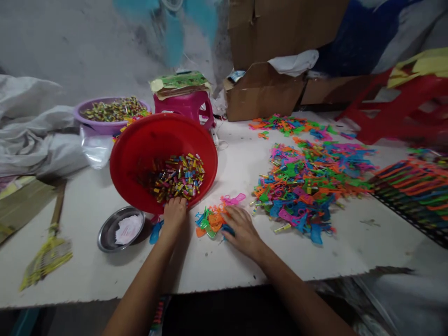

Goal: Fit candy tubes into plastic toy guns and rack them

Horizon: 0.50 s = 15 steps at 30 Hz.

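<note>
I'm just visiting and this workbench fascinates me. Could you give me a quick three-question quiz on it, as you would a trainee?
1. Which of the person's hands is at the tilted red basin?
2. True or false: the metal bowl stands inside that basin.
3. What is the right hand at?
A) the metal bowl
B) a small pile of plastic pieces
C) the pink stool

Key:
1. The left hand; it is at the near rim, with its fingertips partly hidden.
2. False; the bowl stands on the table, beside the basin, with white paper in it.
3. B.
</note>
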Tool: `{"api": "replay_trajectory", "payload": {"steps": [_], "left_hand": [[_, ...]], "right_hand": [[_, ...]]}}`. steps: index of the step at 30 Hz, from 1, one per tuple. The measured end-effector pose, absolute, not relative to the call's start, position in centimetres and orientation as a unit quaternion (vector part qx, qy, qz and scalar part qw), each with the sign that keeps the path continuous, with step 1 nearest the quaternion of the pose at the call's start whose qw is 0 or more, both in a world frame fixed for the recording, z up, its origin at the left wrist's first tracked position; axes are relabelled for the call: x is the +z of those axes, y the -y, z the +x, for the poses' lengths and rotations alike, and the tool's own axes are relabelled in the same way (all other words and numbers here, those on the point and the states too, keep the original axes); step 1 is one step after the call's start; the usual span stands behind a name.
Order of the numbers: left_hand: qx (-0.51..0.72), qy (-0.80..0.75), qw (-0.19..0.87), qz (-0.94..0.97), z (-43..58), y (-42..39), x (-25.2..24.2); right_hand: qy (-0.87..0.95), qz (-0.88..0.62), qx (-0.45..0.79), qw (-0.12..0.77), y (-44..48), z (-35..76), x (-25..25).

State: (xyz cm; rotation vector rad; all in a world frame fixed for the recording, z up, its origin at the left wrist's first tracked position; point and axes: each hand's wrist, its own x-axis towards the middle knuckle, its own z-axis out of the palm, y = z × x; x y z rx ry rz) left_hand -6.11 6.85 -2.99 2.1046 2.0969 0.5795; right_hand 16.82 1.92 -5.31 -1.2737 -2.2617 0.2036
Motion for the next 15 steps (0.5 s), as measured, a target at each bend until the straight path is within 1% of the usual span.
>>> {"api": "replay_trajectory", "payload": {"steps": [2,4,6,8,9,11,13,15], "left_hand": [[0.201,-0.701,0.043,0.683,-6.0,-5.6,-2.9],[0.247,-0.709,0.071,0.657,-6.0,-3.9,-2.7],[0.314,-0.710,0.138,0.615,-6.3,-2.3,-2.4],[0.357,-0.721,0.165,0.570,-6.7,-1.3,-1.9],[0.354,-0.736,0.145,0.558,-6.9,-1.2,-1.6],[0.313,-0.773,0.066,0.548,-7.4,-1.8,-1.0],[0.241,-0.798,-0.012,0.552,-7.9,-3.3,-0.5],[0.162,-0.795,-0.061,0.582,-8.5,-5.0,0.1]], "right_hand": [[0.848,-0.459,0.089,0.249,-2.1,15.3,-6.0],[0.854,-0.439,0.091,0.264,-2.6,15.0,-6.1],[0.854,-0.413,0.081,0.306,-2.9,15.4,-5.8],[0.843,-0.397,0.065,0.358,-2.8,16.1,-5.5],[0.837,-0.392,0.057,0.377,-2.6,16.3,-5.5],[0.839,-0.379,0.051,0.387,-2.1,16.8,-5.8],[0.849,-0.361,0.051,0.382,-1.8,17.1,-6.1],[0.844,-0.361,0.054,0.393,-1.8,17.5,-6.2]]}}
